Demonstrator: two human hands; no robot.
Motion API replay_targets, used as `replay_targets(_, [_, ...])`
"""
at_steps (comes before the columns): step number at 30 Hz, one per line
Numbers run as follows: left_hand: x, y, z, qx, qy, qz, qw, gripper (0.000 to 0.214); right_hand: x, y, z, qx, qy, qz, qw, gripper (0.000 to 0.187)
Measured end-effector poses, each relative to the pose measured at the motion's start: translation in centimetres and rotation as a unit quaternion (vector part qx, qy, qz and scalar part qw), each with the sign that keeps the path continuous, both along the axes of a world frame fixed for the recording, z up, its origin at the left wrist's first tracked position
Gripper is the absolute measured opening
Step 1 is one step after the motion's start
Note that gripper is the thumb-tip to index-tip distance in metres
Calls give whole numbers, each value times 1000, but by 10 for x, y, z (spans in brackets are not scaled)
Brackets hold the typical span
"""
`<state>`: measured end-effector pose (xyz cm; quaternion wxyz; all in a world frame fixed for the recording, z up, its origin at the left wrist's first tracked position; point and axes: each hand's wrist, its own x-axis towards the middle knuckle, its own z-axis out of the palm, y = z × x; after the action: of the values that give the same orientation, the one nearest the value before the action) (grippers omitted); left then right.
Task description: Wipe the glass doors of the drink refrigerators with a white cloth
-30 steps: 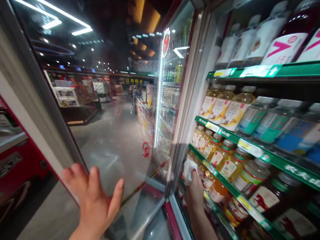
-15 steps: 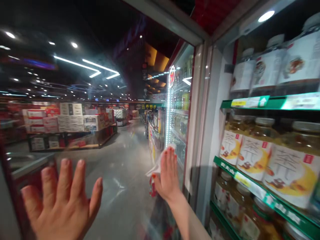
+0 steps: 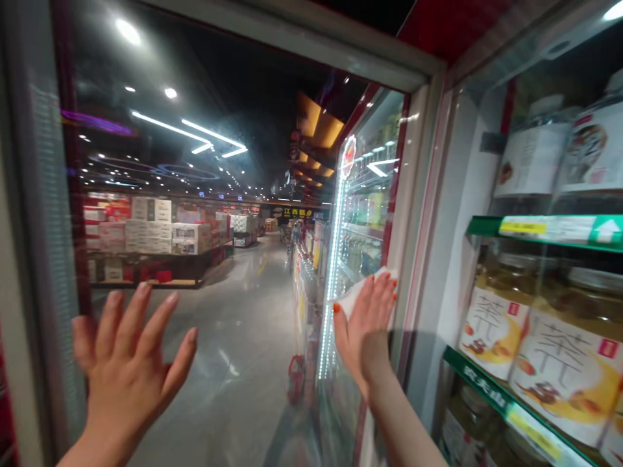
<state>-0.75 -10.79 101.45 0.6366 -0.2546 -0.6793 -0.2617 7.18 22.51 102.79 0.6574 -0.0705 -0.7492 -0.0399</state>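
Note:
My left hand (image 3: 127, 363) lies flat with fingers spread against the open glass fridge door (image 3: 233, 214), near its left frame. My right hand (image 3: 366, 324) presses a white cloth (image 3: 351, 297) flat onto the same glass, close to the door's hinged right edge. The fingers of that hand are stretched over the cloth. To the right of the door stand bottles of yellow tea with white labels (image 3: 535, 350) on green-edged shelves (image 3: 545, 228) inside the fridge.
Through the glass I see a shop aisle with a shiny floor (image 3: 243, 370), stacked cartons (image 3: 146, 233) on a low stand at left, and a lit row of further fridges (image 3: 360, 214). White-labelled bottles (image 3: 559, 155) fill the top shelf.
My right hand came out of the lower shelves with the cloth, went up onto the glass and slid right toward the hinge edge. The view rose. My left hand stayed flat on the glass.

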Motion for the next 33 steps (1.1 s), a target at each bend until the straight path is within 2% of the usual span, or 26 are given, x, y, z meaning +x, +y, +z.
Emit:
replay_targets(2, [-7,8,7,-23,14,49,998,88,-8,-8,24,-8,4,4,1000,99])
replay_targets(4, [-14,14,10,-38,21,70,997,88,-16,-30,28,62,-30,45,997,103])
replay_targets(6, [-18,18,10,-38,37,75,996,87,-19,-44,12,167,-67,86,980,105])
replay_targets(8, [-22,19,8,-30,48,74,996,87,-16,-37,-7,210,-74,91,971,101])
replay_targets(10, [-25,22,6,-23,50,67,996,88,-12,-14,-9,132,-44,64,988,93])
replay_targets(12, [-27,24,5,-22,45,61,997,89,-13,0,10,9,14,37,999,89])
replay_targets(13, [-28,24,6,-21,45,60,997,90,-17,-2,22,-30,40,33,998,88])
replay_targets(14, [-28,23,7,-23,45,59,997,90,-22,-10,32,-46,54,36,997,89])
replay_targets(16, [-27,16,10,-34,47,54,997,91,-35,-42,37,-4,26,54,998,94])
replay_targets(17, [-26,10,11,-42,49,44,997,90,-39,-58,31,47,-17,71,996,95])
replay_targets(19, [-25,-5,10,-66,44,22,997,87,-37,-78,6,161,-111,111,974,91])
replay_targets(20, [-26,-14,8,-71,39,16,997,86,-31,-78,-7,196,-139,124,963,88])
replay_targets(21, [-27,-22,5,-73,26,17,997,85,-22,-70,-17,200,-149,128,960,84])
replay_targets(23, [-32,-35,-3,-80,-22,28,996,82,-5,-42,-18,113,-116,102,982,80])
replay_targets(25, [-37,-42,-11,-73,-76,27,994,79,0,-16,5,-28,-48,54,997,82])
replay_targets(27, [-42,-43,-17,-65,-97,17,993,75,-11,-18,30,-82,-3,28,996,89])
replay_targets(29, [-46,-42,-19,-69,-73,22,995,77,-25,-47,37,-24,-27,49,998,93])
replay_targets(30, [-48,-41,-19,-74,-53,27,995,80,-29,-65,30,30,-57,71,995,92])
replay_targets(32, [-50,-39,-20,-74,-11,39,996,86,-30,-89,2,143,-120,123,975,77])
replay_targets(33, [-50,-37,-20,-71,2,43,997,87,-27,-90,-12,168,-126,135,968,70])
